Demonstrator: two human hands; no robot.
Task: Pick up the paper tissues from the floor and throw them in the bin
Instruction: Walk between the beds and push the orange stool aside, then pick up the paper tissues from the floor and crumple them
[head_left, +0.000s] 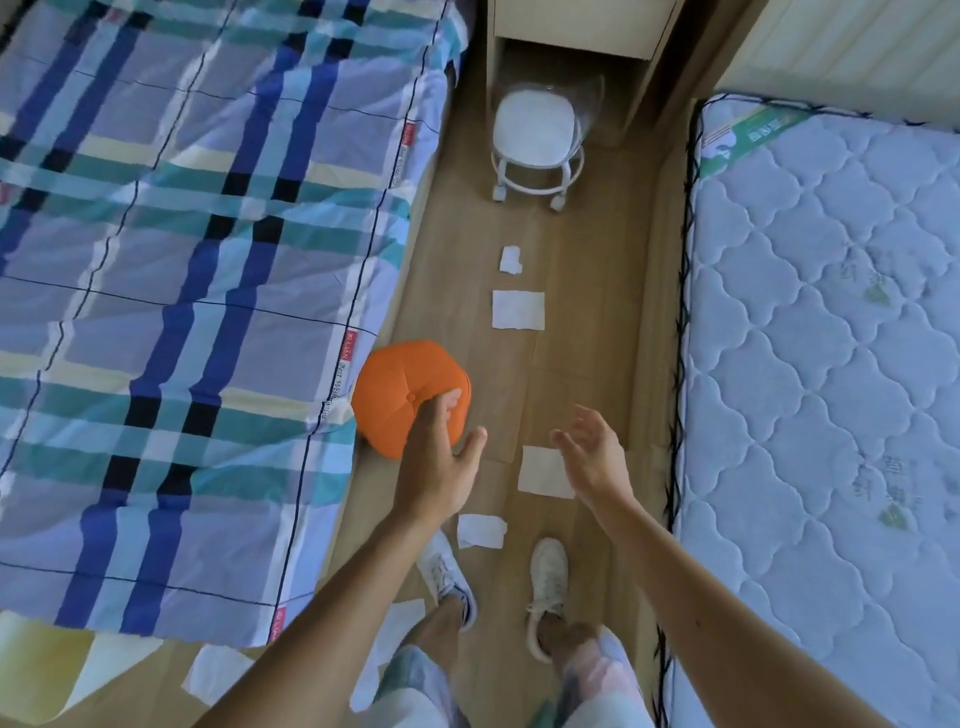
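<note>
Reaching both arms forward over the floor (566, 364), fingers spread and grasping nothing.

I hold my left hand (439, 457) in front of the orange cushion (400, 384), palm down; my right hand (592, 457) hangs with loose, curled fingers, covering one edge of a flat tissue (540, 473). Another tissue (480, 531) lies by my left shoe (447, 577), two more (518, 309) further ahead, and those near my legs are partly hidden by my left arm. I cannot make out a bin.

aisle floor (582, 332) clear | left: orange cushion (410, 395) | far: stool (537, 140)
</note>
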